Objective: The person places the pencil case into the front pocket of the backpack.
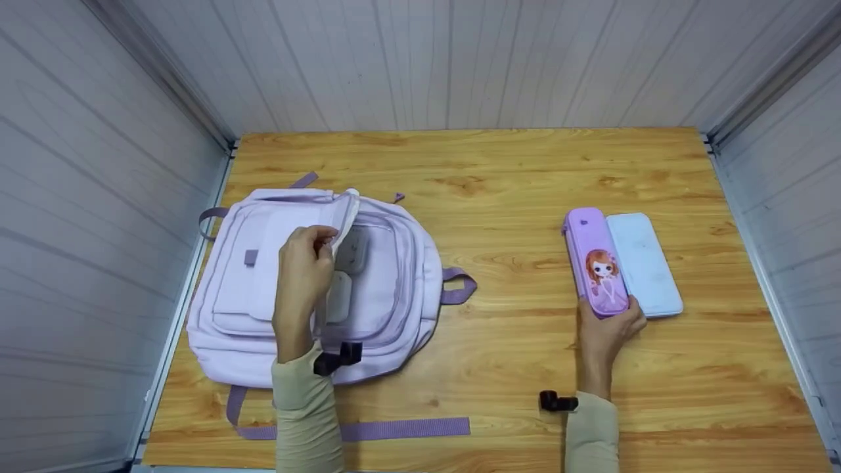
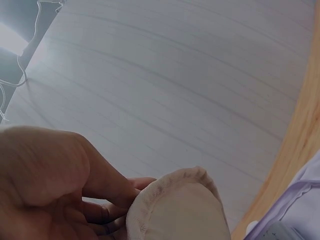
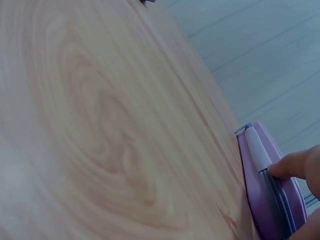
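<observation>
A pale lilac backpack (image 1: 378, 289) lies on the left of the table, its front pocket folded back. My left hand (image 1: 305, 266) pinches the edge of the pocket's flap (image 1: 343, 220), whose light lining (image 2: 182, 212) faces the left wrist view. Inside the pocket show a grey case (image 1: 353, 253) and a whitish case (image 1: 339, 299), both partly covered by the hand and flap. On the right, my right hand (image 1: 608, 332) grips the near end of a purple pencil case (image 1: 587, 230) printed with a doll-like girl. In the right wrist view, the thumb presses by the pencil case's zipper (image 3: 280, 197).
A light blue case (image 1: 647, 263) lies right beside the purple one. Purple straps (image 1: 407, 429) trail from the backpack along the table's near side, and a loop (image 1: 458, 286) sticks out to its right. Pale panel walls (image 1: 420, 66) enclose the wooden table (image 1: 512, 368) at the back and sides.
</observation>
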A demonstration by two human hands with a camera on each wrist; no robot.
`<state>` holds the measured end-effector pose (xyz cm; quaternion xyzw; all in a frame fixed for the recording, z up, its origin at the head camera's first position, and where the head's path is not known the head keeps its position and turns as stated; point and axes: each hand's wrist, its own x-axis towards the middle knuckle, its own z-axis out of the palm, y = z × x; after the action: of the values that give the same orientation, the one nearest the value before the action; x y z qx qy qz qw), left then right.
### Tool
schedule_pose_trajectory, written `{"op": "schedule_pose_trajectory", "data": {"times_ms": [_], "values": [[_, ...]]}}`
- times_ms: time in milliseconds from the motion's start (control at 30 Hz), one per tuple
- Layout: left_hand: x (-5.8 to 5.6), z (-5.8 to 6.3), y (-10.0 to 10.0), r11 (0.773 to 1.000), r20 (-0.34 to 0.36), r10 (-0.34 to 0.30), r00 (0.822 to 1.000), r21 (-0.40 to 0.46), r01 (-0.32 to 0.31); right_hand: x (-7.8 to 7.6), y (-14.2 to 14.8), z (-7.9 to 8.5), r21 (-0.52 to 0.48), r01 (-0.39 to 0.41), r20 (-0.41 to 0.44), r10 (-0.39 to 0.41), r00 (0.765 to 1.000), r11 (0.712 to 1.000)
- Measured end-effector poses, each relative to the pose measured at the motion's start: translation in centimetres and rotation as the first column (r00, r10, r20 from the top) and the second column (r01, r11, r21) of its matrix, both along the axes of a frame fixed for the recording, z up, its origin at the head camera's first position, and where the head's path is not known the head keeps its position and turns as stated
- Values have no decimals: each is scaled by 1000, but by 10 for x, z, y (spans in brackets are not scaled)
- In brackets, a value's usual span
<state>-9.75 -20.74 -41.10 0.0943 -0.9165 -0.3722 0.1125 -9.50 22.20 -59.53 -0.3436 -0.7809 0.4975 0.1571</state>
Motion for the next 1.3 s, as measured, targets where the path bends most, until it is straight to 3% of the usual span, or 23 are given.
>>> {"op": "schedule_pose_trajectory", "data": {"times_ms": [533,767,1000,1300], "values": [[0,-2,0,1000,-28,3,1000,-8,-3,-1,1,5,-132,47,36,-42,998,990],[0,-3,0,1000,-46,3,999,-12,-3,-4,-5,15,-158,18,12,-16,1000,987],[0,-2,1,1000,-26,-2,1000,-12,2,-7,-14,16,-85,-45,-114,36,993,995],[-1,2,1,1000,16,-17,1000,-8,17,-14,-34,22,-60,-166,-262,145,954,984]]}}
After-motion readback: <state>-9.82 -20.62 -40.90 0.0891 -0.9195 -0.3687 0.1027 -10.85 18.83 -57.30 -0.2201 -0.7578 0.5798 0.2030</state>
